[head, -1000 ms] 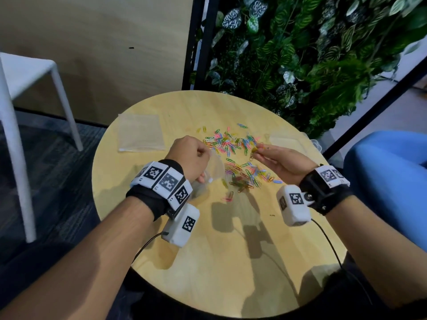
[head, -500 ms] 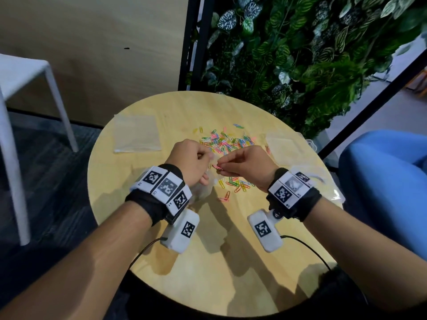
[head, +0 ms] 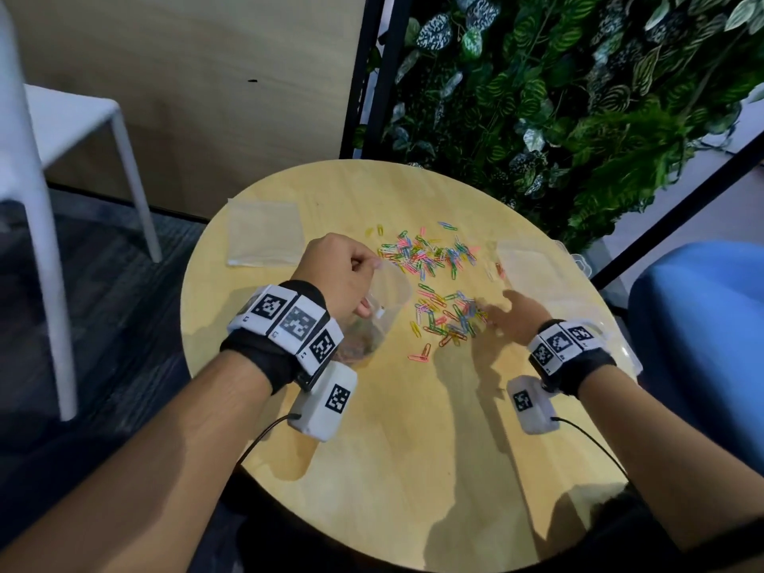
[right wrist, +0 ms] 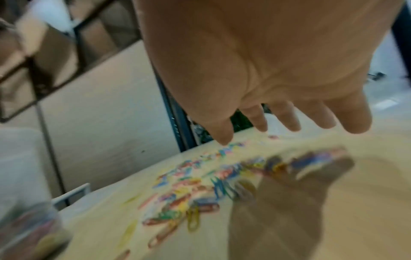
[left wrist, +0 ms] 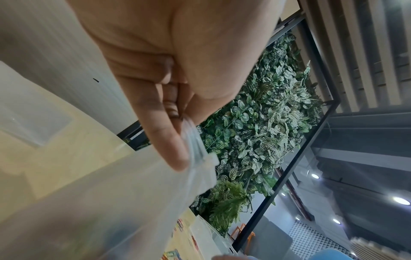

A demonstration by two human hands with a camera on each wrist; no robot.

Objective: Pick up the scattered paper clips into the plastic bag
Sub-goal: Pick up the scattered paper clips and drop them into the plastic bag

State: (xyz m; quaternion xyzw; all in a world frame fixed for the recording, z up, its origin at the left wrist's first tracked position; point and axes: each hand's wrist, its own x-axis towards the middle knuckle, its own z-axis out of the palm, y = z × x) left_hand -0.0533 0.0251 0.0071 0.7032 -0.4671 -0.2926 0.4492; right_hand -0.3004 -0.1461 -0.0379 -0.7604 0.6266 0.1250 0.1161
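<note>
Our left hand (head: 339, 279) pinches the rim of the bag (head: 386, 299) between thumb and curled fingers; the left wrist view confirms the film clamped at the fingertips (left wrist: 177, 158). The bag hangs from this grip with its mouth held open toward our right hand, and some clips already lie in its bottom, under the left wrist. Our right hand (head: 510, 318) is spread wide, fingers (right wrist: 289, 119) straight and apart, palm down, holding nothing; it hovers just above the near right edge of the clips (head: 440, 283). Whether a fingertip touches one, we cannot tell, as the view is blurred. The clips lie directly ahead of the right fingertips and between the two hands; the scatter runs long away from us, from just beside the right hand out past the left knuckles. The right hand is the nearer one, so we judge that it makes the next pick and carries it a short way left to the bag mouth. Most clips remain on the table (head: 413, 448). Beyond the left hand lies a flat spare bag (head: 264, 237); beyond the right hand stands a clear box (head: 529, 262).
</note>
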